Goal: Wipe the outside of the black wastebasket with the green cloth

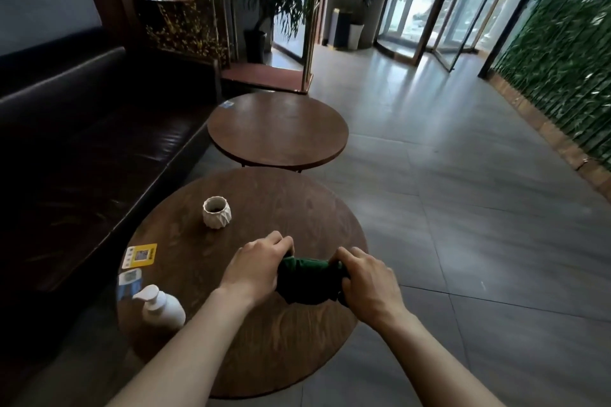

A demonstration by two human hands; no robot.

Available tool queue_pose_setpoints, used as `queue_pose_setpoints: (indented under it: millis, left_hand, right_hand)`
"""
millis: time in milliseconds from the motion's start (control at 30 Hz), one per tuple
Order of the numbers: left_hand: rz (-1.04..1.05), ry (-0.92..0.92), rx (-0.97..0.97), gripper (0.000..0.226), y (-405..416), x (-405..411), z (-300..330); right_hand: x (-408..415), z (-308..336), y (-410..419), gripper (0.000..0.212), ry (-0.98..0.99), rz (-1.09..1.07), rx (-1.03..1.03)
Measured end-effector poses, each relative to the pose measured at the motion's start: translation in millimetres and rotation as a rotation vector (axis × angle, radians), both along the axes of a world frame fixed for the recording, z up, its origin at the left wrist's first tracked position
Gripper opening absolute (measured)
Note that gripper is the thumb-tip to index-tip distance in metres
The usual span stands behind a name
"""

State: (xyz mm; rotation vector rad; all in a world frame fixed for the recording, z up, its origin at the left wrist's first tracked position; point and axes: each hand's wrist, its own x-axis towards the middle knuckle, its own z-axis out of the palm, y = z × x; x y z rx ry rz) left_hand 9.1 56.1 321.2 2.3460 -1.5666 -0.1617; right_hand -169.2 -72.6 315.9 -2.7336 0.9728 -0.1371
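Dark leather bench along the left wall. Round wooden table just beside it, bearing near its left rim a yellow card, a blue card and a white pump bottle; a white faceted cup farther in, well apart from the hands. Left hand above mid-table, fingers curled over the left end of the green cloth. Cloth bunched into a dark roll between the two hands, apparently being gathered or folded into a pad for wiping; whether resting on the table or lifted clear, not discernible. Right hand gripping the right end, thumb and fingers wrapped round it. Second round table beyond. Black wastebasket not identifiable with certainty; a dark bin far off near the glass doors a possible candidate. Wiping judged not yet begun.
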Motion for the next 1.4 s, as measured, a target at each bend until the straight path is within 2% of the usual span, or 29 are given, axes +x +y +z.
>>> queue_pose_setpoints:
  millis: [300,433,633,800,967,1067,1167,1400]
  left_hand:
    - [0.104,0.056,0.162,0.039,-114.5,33.1,-95.1]
    - [0.116,0.074,0.212,0.041,-164.3,45.8,-141.5]
    - [0.155,0.077,0.264,0.042,-195.1,59.9,-218.6]
    - [0.188,0.109,0.319,0.052,-197.6,64.3,-265.1]
    - [0.16,0.171,0.459,0.08,-191.9,61.1,-298.0]
    - [0.071,0.165,0.486,0.079,-189.1,56.3,-314.9]
    - [0.075,0.167,0.527,0.075,-190.3,51.3,-329.1]
    - [0.06,0.146,0.524,0.073,-189.8,50.3,-338.3]
  right_hand:
    - [41.2,-108.6,-118.0,0.035,0.1,0.1,0.162]
    - [58.7,-158.4,-168.3,0.037,0.124,0.138,0.171]
    - [82.8,-234.3,-214.0,0.039,0.155,0.174,0.176]
    - [89.9,-286.2,-217.9,0.035,0.134,0.183,0.133]
    - [86.3,-326.2,-206.4,0.066,0.191,0.247,0.124]
    - [80.2,-342.1,-199.6,0.07,0.155,0.273,0.193]
    - [70.4,-354.3,-196.2,0.069,0.152,0.255,0.264]
    - [68.7,-358.2,-198.8,0.071,0.182,0.267,0.254]
